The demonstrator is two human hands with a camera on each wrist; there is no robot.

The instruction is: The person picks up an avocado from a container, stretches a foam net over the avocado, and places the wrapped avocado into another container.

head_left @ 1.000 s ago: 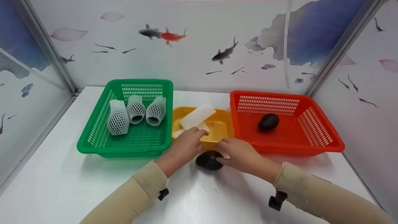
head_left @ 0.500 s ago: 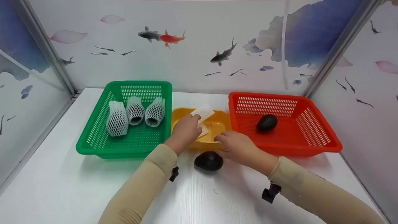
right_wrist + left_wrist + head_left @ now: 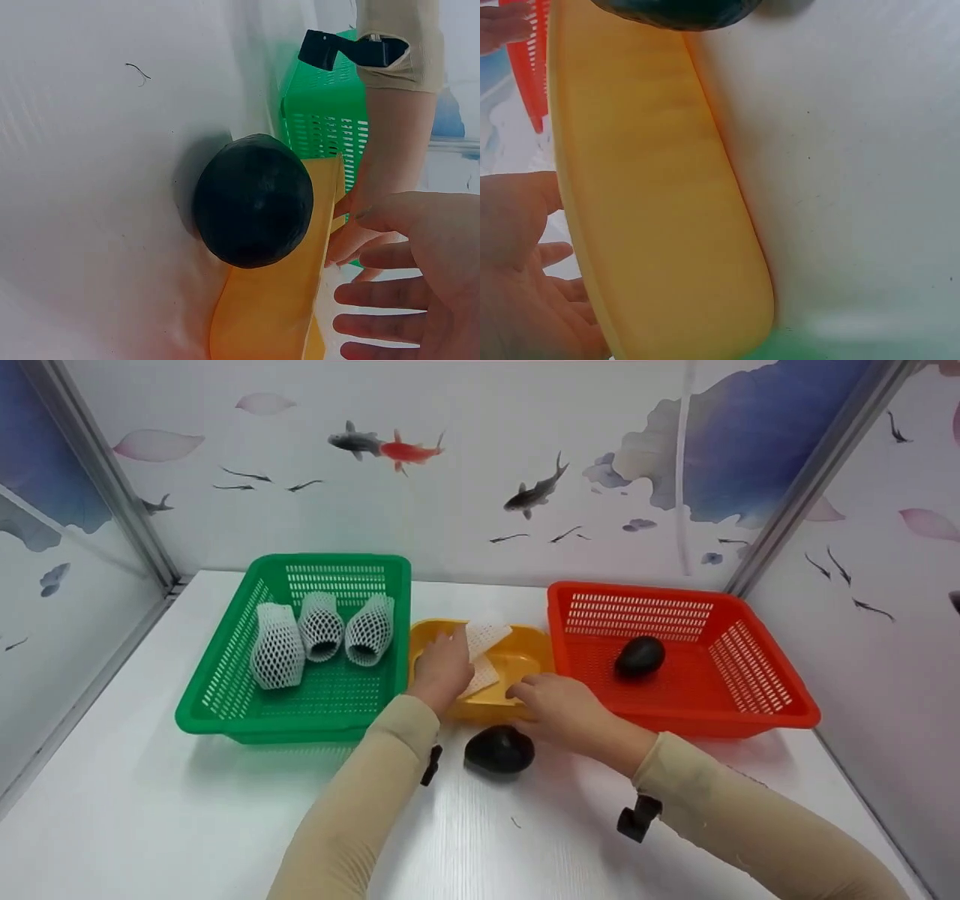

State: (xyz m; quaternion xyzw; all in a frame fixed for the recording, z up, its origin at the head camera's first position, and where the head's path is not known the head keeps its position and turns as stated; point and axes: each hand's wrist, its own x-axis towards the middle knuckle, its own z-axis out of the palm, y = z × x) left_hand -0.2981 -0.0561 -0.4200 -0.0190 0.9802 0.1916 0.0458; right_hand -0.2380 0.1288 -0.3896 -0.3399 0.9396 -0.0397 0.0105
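Observation:
A dark, egg-shaped avocado (image 3: 500,750) lies on the white table in front of a yellow plastic basin (image 3: 523,666). My left hand (image 3: 442,669) reaches over the basin's near rim, beside the white foam net sleeves (image 3: 486,639) inside; its fingertips are partly hidden. In the left wrist view, the left hand (image 3: 517,277) has loosely bent fingers, with nothing seen between them. My right hand (image 3: 566,709) hovers at the basin's near right corner, close to the avocado. In the right wrist view, the right hand's fingers (image 3: 382,292) are spread and straight, apart from the avocado (image 3: 253,201).
To the left stands a green basket (image 3: 322,706) holding three net-covered fruits (image 3: 277,649). A red basket (image 3: 697,682) on the right contains one bare dark avocado (image 3: 640,657). Both flank the basin closely. Printed panels (image 3: 450,525) enclose the table's back and sides.
My left hand has moved forward from near the avocado into the basin. My right hand has drawn off the avocado, which stays on the table.

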